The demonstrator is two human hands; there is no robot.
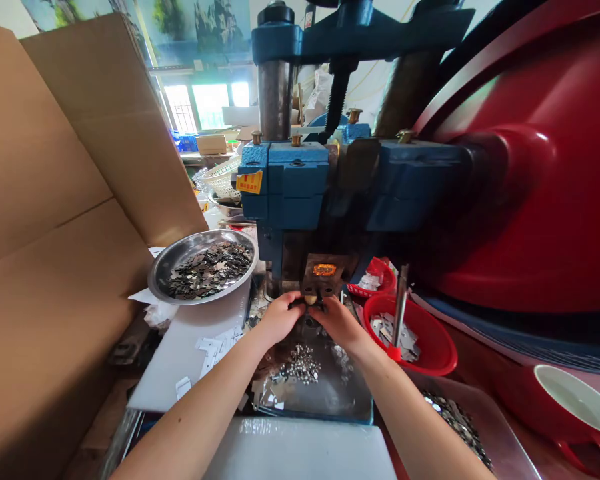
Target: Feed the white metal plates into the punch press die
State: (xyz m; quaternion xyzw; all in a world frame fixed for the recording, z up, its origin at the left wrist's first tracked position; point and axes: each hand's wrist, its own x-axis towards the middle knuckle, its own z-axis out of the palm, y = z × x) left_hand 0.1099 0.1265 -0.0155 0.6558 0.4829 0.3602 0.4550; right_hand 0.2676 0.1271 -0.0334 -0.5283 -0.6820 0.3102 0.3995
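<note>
bright windows (210, 105) and a mural of trees and peaks (200, 27) show at the far end of the room. a blue press (298, 173) stands right in front of me, with a big red wheel (540, 160) on its right side. my left hand (283, 316) and right hand (339, 320) reach in under its lower block (325, 273), fingertips near each other with a narrow gap between; the fingers are partly hidden, so i cannot tell whether either one is holding anything. a pale rounded piece (311, 300) shows in that gap, just below the block.

nearer me, between my forearms, small shiny metal pieces (303, 365) lie in a loose heap on a dark plate (325, 400). to the left, a steel bowl (161, 283) holds a pile of flat metal parts (207, 270). to the right, a red basket (443, 350) holds flat grey plates (409, 341), with a smaller red basket (389, 280) behind it.
</note>
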